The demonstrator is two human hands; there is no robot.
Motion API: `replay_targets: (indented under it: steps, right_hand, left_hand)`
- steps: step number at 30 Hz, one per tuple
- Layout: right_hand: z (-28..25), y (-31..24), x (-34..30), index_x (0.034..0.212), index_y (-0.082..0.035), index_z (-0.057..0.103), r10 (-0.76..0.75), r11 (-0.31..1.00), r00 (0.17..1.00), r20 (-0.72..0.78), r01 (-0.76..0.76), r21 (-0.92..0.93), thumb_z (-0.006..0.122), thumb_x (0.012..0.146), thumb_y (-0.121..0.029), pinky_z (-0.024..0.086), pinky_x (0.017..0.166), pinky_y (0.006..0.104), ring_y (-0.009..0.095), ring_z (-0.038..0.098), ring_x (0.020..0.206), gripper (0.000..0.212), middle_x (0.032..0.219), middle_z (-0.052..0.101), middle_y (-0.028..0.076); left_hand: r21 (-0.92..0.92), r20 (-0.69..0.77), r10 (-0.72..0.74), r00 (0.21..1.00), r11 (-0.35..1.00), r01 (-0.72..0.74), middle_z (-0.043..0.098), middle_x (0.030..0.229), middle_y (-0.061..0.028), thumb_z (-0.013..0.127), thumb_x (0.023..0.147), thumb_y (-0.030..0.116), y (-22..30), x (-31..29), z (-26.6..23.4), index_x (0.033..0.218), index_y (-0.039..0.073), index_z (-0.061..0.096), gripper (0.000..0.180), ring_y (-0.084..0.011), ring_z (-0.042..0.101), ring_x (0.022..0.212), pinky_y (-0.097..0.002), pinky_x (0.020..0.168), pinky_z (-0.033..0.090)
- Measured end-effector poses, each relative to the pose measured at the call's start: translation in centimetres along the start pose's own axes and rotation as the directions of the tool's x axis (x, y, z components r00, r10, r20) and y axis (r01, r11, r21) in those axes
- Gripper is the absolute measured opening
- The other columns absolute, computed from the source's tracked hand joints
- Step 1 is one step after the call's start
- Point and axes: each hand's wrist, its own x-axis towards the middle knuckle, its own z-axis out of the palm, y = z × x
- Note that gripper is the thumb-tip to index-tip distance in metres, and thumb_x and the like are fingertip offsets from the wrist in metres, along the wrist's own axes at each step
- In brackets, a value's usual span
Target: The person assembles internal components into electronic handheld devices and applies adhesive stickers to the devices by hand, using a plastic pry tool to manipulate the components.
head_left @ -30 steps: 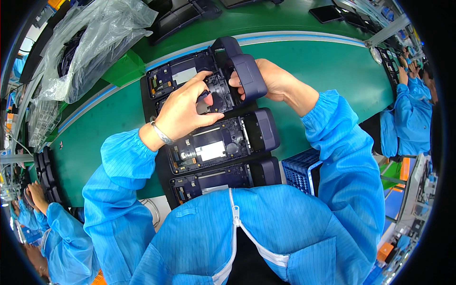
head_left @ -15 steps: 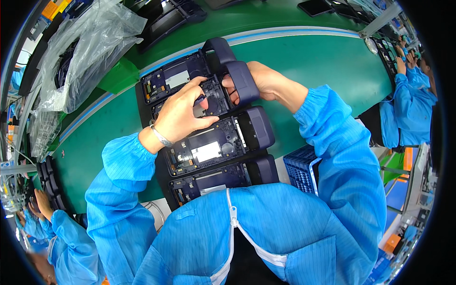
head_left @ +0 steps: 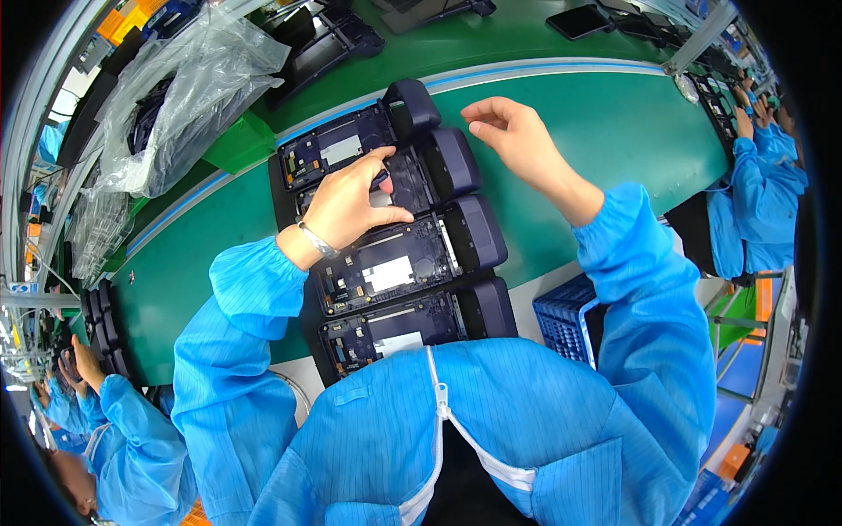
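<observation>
Several dark plastic device housings lie in a row from far to near, with circuit parts and a pale rectangle inside. Each has a raised, hollow block at its right end. My left hand rests over the second housing from the far end, thumb and index finger spread across it. Its other fingers curl around a small dark piece that I cannot make out. My right hand is raised to the right of that housing's end block, fingers bent and thumb slightly apart, with nothing visible in it.
Clear plastic bags and dark parts lie at the far left. A blue crate stands below the green bench at right. Co-workers in blue sleeves work at both sides. Flat black devices lie at the far right.
My right hand has let go of the second housing's end block and moved away to the right and up. My left hand stays over the same housing. The view has shifted slightly.
</observation>
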Motion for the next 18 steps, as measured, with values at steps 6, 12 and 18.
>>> replay_targets:
  steps: [6, 12, 18]
  right_hand:
    - [3.4, -5.2, -3.4, 0.100, -0.001, 0.063, -0.507, 0.842, 0.842, 0.185, 0.530, -0.101, 0.059, 0.082, -0.004, 0.047, 0.070, 0.0247, 0.012, 0.058, 0.081, 0.018, 0.091, 0.062, 0.005]
    - [4.3, -5.8, -3.7, 0.091, 0.001, 0.063, -0.331, 0.940, 0.917, 0.224, 0.341, -0.007, 0.062, 0.079, -0.001, 0.048, 0.065, 0.0239, 0.011, 0.059, 0.075, 0.012, 0.085, 0.060, 0.007]
    - [3.7, -5.0, -4.2, 0.086, -0.001, 0.061, -0.744, 0.549, 0.618, 0.253, 0.782, -0.294, 0.062, 0.077, 0.001, 0.049, 0.069, 0.0262, 0.013, 0.059, 0.079, 0.009, 0.084, 0.061, 0.005]
  left_hand:
    - [-0.113, -0.080, -0.097, 0.992, 0.990, 0.088, 0.061, 0.083, -0.0080, 0.077, 0.068, 0.024, 1.8, -0.2, -0.9, 0.108, 0.002, 0.054, 0.051, -0.0201, 0.059, 0.074, -0.0301, 0.068, 0.048]
    - [-0.533, -0.043, -0.029, 0.999, 0.846, 0.001, 0.059, 0.086, -0.0021, 0.071, 0.076, 0.017, 3.4, -0.6, 0.3, 0.103, 0.003, 0.055, 0.035, -0.0105, 0.053, 0.079, -0.0264, 0.074, 0.045]
    - [-0.816, 0.228, -0.128, 0.965, 0.515, 0.261, 0.053, 0.081, 0.0016, 0.070, 0.079, 0.016, 4.5, -1.3, 0.3, 0.103, 0.004, 0.053, 0.032, -0.0027, 0.043, 0.057, -0.0191, 0.045, 0.034]
